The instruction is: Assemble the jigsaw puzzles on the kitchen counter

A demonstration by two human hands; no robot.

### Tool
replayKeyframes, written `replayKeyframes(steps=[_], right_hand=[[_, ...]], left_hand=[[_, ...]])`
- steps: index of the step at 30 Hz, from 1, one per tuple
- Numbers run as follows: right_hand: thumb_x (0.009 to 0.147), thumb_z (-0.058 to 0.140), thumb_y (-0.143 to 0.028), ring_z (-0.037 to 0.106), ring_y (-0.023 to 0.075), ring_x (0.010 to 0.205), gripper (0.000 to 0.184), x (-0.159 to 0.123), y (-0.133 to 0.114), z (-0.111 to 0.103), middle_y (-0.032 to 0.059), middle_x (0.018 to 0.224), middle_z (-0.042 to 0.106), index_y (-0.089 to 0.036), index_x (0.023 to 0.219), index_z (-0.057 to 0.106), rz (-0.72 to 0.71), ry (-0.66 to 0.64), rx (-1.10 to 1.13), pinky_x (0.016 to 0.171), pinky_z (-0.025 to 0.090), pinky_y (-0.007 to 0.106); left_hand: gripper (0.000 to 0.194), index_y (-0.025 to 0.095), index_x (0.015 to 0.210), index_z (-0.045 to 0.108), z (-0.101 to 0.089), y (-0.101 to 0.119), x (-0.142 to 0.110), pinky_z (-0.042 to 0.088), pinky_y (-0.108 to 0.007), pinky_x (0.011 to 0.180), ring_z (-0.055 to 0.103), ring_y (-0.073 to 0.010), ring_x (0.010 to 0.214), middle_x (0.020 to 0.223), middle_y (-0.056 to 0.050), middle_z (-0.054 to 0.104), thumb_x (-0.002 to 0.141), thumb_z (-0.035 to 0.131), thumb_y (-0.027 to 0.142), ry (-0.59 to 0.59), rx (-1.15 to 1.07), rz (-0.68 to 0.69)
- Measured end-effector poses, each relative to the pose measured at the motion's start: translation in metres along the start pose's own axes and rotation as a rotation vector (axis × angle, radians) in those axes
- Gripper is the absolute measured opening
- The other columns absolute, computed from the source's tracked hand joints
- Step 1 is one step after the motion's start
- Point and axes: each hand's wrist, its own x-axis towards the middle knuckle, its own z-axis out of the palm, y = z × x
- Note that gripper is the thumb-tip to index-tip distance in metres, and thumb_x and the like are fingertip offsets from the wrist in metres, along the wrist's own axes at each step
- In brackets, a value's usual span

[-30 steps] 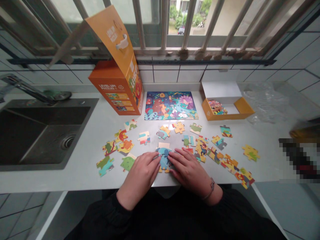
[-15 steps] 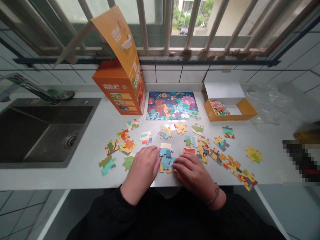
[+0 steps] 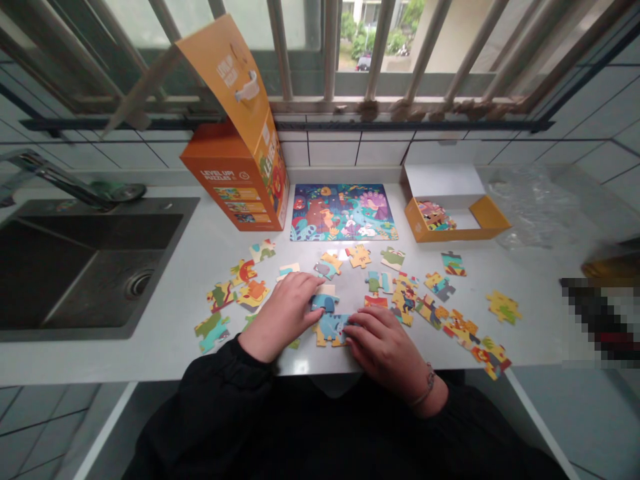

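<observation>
Window bars (image 3: pixel 330 60) stand behind a long white worktop (image 3: pixel 170 287), with a dark sink (image 3: pixel 187 207) on the left. A tall orange box (image 3: pixel 220 197) stands open at the back, maybe to leave room in front. To its right lies a flat picture puzzle (image 3: pixel 345 213), all joined up. Further right, a small yellow box (image 3: pixel 455 235) holds other pieces (image 3: pixel 435 215), perhaps so they don't mix.

The left hand (image 3: pixel 285 310) has its thumb and fingers a little apart, with the left side of a blue top piece (image 3: pixel 327 303) between them. The right hand (image 3: pixel 387 340) bends its fingers close together at the right edge of the blue bottom part (image 3: pixel 331 327), likely to steady it; whether they pinch it, one cannot tell. Both blue bits lie near the front, easy to reach. Loose pieces (image 3: pixel 359 256) lie spread around, likely so each picture shows.
</observation>
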Motion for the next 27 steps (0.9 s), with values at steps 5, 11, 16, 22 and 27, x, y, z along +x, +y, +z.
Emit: replayKeyframes(steps=[5, 11, 16, 22, 27], right_hand=[[0.105, 0.066, -0.021, 0.067, 0.0308, 0.120, 0.019, 0.001, 0.000, -0.001, 0.0095, 0.120, 0.078, -0.023, 0.121, 0.074, -0.002, -0.005, 0.014, 0.106, 0.058, 0.054], [0.104, 0.066, -0.021, 0.066, 0.0315, 0.121, 0.020, 0.001, 0.000, 0.000, 0.0096, 0.122, 0.078, -0.024, 0.122, 0.074, 0.013, -0.020, 0.020, 0.107, 0.058, 0.055], [0.105, 0.066, -0.022, 0.067, 0.0307, 0.118, 0.019, 0.001, -0.001, -0.001, 0.0100, 0.119, 0.078, -0.024, 0.121, 0.075, 0.012, -0.010, 0.021, 0.105, 0.059, 0.054], [0.104, 0.066, -0.022, 0.068, 0.0305, 0.120, 0.019, 0.001, 0.000, 0.000, 0.0095, 0.119, 0.078, -0.025, 0.121, 0.075, 0.011, -0.010, 0.019, 0.106, 0.059, 0.053], [0.104, 0.066, -0.021, 0.067, 0.0304, 0.119, 0.019, 0.000, 0.000, 0.001, 0.0093, 0.121, 0.078, -0.024, 0.121, 0.074, 0.005, -0.013, 0.019, 0.107, 0.058, 0.054]], left_hand=[[0.042, 0.024, 0.133, 0.065, -0.012, -0.010, -0.012, 0.053, -0.049, 0.106, 0.065, -0.0320, 0.122, 0.130, -0.009, 0.074, 0.093, 0.079, 0.023, 0.018, -0.004, -0.024], [0.039, 0.023, 0.131, 0.066, -0.017, -0.013, -0.021, 0.053, -0.050, 0.107, 0.065, -0.0325, 0.123, 0.131, -0.010, 0.074, 0.094, 0.080, 0.024, 0.037, 0.011, -0.038], [0.036, 0.024, 0.127, 0.067, -0.018, -0.015, -0.030, 0.052, -0.051, 0.108, 0.065, -0.0333, 0.125, 0.134, -0.010, 0.073, 0.094, 0.081, 0.026, 0.014, 0.043, -0.044], [0.027, 0.022, 0.125, 0.070, -0.024, -0.029, -0.035, 0.051, -0.051, 0.111, 0.066, -0.0329, 0.126, 0.132, -0.012, 0.073, 0.103, 0.072, 0.037, 0.063, 0.060, -0.117], [0.032, 0.015, 0.133, 0.068, -0.030, -0.047, -0.011, 0.047, -0.053, 0.115, 0.061, -0.0364, 0.128, 0.134, -0.018, 0.067, 0.103, 0.063, 0.027, 0.084, 0.182, -0.180]])
